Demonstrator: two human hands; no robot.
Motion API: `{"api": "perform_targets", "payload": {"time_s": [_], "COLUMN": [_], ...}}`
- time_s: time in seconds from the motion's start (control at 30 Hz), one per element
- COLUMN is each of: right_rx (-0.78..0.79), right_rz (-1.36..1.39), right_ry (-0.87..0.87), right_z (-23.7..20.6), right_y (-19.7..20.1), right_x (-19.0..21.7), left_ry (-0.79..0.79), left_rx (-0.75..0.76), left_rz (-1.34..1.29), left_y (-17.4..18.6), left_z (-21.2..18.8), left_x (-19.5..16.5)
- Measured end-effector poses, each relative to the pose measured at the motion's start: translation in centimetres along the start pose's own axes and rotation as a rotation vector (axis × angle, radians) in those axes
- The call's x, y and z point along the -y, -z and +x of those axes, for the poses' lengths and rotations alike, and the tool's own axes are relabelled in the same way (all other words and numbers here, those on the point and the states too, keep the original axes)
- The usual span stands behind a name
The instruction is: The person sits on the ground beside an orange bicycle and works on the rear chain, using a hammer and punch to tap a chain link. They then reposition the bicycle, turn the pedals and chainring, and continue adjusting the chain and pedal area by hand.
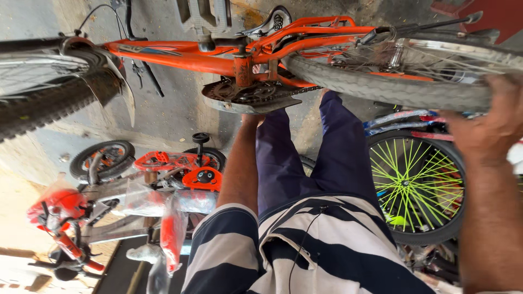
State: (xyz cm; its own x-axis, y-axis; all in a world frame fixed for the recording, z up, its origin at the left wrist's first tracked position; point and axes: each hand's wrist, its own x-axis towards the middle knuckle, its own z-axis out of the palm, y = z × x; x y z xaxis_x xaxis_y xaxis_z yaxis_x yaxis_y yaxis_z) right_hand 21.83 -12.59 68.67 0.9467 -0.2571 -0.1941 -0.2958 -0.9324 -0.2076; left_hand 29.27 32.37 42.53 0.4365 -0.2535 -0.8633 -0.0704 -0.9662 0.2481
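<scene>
An orange bicycle frame (180, 56) stretches across the top of the view, in front of my legs. My right hand (490, 122) grips its rear tyre (381, 87) from this side, with the fingers curled over the tread. My left hand (252, 118) reaches up to the rusty chainring and chain guard (245, 95). Its fingers are hidden behind the guard, so its grip cannot be seen. The front wheel (49, 103) with a grey mudguard is at the left edge. The saddle (272, 22) shows beyond the frame.
A small bicycle (136, 185) with orange parts, wrapped in clear plastic, lies on the concrete floor at the left. A black wheel with neon-green spokes (414, 185) stands by my right leg. My striped shirt fills the bottom.
</scene>
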Motion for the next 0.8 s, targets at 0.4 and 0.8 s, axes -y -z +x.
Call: {"api": "perform_targets", "payload": {"time_s": [0.4,0.8], "right_rx": [-0.017,0.172], "right_rz": [0.147,0.086], "right_ry": [0.282,0.440], "right_z": [1.7,3.3], "right_y": [2.1,-2.1], "right_x": [7.2,10.2], "left_ry": [0.030,0.179], "left_rx": [-0.221,-0.280], "left_rz": [-0.209,-0.183], "left_y": [-1.9,-2.6], "left_z": [0.4,1.3], "left_x": [-0.6,-1.1]}}
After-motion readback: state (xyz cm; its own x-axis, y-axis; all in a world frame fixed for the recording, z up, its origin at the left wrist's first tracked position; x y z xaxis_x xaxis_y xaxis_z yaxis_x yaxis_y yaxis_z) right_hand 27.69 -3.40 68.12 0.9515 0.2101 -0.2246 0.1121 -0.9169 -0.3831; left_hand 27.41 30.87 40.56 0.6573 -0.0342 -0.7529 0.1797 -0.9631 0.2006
